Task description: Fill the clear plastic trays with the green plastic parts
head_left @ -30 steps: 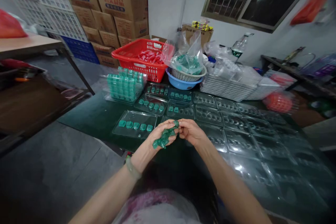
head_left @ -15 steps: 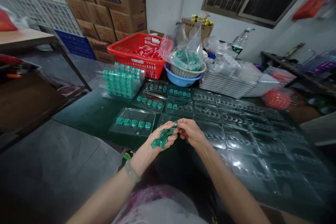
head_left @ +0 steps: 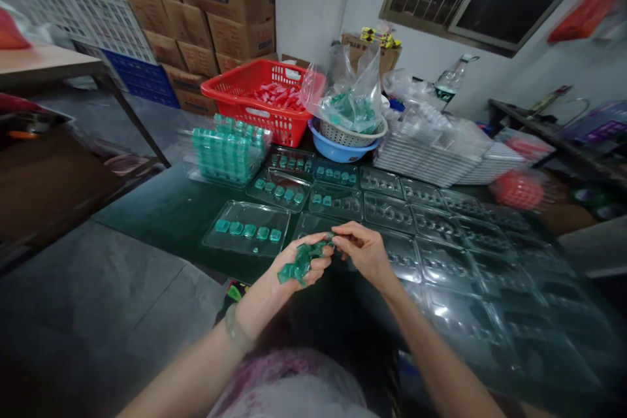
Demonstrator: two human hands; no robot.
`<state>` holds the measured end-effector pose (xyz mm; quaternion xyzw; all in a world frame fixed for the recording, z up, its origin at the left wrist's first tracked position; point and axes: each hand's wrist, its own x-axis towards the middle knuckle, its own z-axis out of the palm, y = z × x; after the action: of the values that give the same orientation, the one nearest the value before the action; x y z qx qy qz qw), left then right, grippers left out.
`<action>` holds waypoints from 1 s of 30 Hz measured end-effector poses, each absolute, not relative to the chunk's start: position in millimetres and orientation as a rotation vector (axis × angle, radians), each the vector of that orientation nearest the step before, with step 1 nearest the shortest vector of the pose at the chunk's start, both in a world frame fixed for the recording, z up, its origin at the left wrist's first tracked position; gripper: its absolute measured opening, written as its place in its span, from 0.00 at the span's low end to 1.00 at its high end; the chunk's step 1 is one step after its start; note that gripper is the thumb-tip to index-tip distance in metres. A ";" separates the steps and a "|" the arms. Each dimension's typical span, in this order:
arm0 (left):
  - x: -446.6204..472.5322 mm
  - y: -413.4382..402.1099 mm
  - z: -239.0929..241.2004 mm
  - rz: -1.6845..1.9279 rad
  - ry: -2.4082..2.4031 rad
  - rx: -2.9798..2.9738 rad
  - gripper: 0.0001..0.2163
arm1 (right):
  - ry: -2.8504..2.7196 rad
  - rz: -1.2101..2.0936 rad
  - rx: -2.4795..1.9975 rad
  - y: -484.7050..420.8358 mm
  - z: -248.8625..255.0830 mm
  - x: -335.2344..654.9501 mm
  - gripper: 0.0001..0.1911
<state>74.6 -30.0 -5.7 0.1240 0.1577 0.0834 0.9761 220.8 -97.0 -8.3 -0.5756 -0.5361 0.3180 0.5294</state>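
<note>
Several green translucent pieces (head_left: 298, 265) lie in my left hand (head_left: 289, 274), palm up with the fingers curled around them. At that hand's fingertips my right hand (head_left: 363, 249) pinches a small piece, mostly hidden by the fingers. Left of my hands is a clear plastic tray (head_left: 230, 245) with a row of green pieces in its hollows. Just beyond them another clear tray (head_left: 345, 201) has two green pieces at its left end. Farther back, more trays hold full rows, such as the tray (head_left: 264, 191) near the stacked packs.
Clear trays (head_left: 458, 258) with no green pieces cover the right of the dark green table (head_left: 161, 212). Along the back stand a stack of filled trays (head_left: 220, 153), a red basket (head_left: 255, 119), a blue basin (head_left: 343, 151) under a colander with a bag, and stacked trays (head_left: 426, 153).
My right hand has shifted slightly right and its wrist is raised a little. The green pieces in my left palm have spread slightly toward the wrist.
</note>
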 end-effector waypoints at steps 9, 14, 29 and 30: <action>73.9 -18.8 -17.4 0.252 0.298 0.081 0.05 | -1.499 0.107 -1.746 -39.8 -13.1 286.8 0.11; 71.1 -22.5 -16.5 0.269 0.300 0.027 0.04 | -1.695 0.055 -1.836 -5.9 -32.7 300.2 0.10; 75.6 -17.9 -17.8 0.309 0.354 0.084 0.05 | -2.148 0.048 -1.956 6.7 -21.9 285.3 0.09; 75.0 -17.7 -17.1 0.310 0.355 0.088 0.05 | -2.162 0.051 -1.951 6.9 -19.9 285.8 0.09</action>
<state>75.0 -17.7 -17.1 0.0435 0.1759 0.1535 0.9714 285.8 6.9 -19.9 -0.6653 -0.7375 0.0176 0.1142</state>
